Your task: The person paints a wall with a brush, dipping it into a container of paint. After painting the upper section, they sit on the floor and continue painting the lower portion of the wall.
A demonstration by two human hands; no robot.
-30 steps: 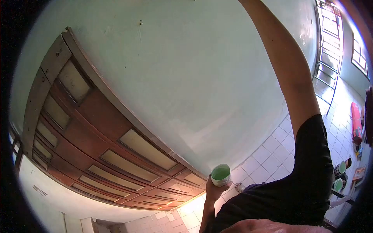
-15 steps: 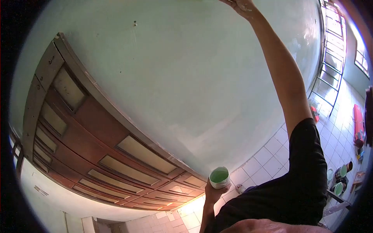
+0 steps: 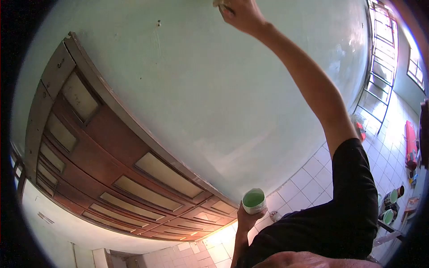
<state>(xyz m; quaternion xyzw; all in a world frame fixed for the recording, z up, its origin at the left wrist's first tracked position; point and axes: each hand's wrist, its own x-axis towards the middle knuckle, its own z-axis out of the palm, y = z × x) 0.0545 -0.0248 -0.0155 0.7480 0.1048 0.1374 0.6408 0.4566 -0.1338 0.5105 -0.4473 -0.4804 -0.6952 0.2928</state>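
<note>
My left hand [image 3: 250, 219] is wrapped round a white cup [image 3: 254, 207] low in the middle of the head view. Pale green paint [image 3: 254, 198] shows inside it. High at the top edge, my right hand [image 3: 242, 15] is closed at the light green wall [image 3: 192, 89], its arm stretched up. A small pale end of something pokes from its fingers; the rest lies outside the picture, so its kind cannot be made out.
A brown wooden door [image 3: 120, 147] with pale panels stands at left. A metal ladder [image 3: 375, 85] leans at right. Paint containers [image 3: 388, 216] and a red object [image 3: 411, 143] sit on the tiled floor [image 3: 308, 178]. A small hook [image 3: 158, 23] juts from the wall.
My right hand has swept left along the wall and a little lower in view, its elbow bending more. My left hand and the cup have hardly moved.
</note>
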